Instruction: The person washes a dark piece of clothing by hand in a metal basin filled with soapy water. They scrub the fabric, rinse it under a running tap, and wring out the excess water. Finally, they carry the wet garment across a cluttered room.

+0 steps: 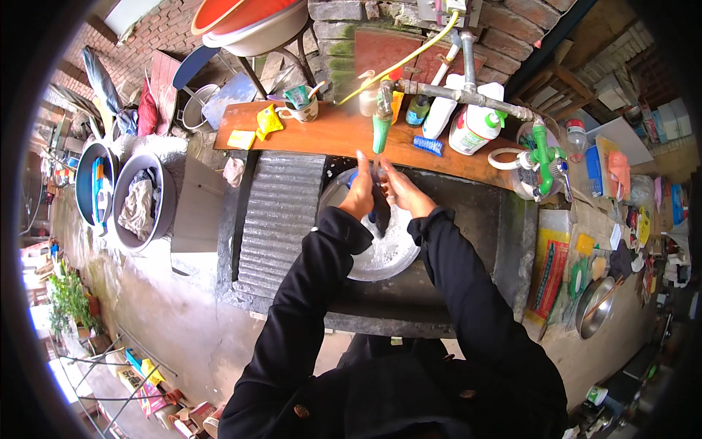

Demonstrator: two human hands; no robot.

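Observation:
My left hand point(359, 192) and my right hand point(405, 189) hold a small dark wet cloth point(380, 214) between them, and its lower end hangs down. Both are over a round metal basin point(388, 269) with foamy water in it. Just above my fingers is a tap with a green sleeve point(381, 131) on its spout, and a thin stream of water seems to run from it. The basin stands in a dark stone sink point(466, 219), beside a ridged washboard slab point(282, 219). My fingers partly hide the cloth.
Behind the sink, a wooden shelf point(329, 131) carries a mug point(301, 112), a blue scrubbing brush point(428, 146) and a white detergent bottle point(474, 129). Left stands a grey basin of laundry point(170, 219). A green valve point(543, 159) juts out at right, and a metal bowl point(595, 310) lies beyond.

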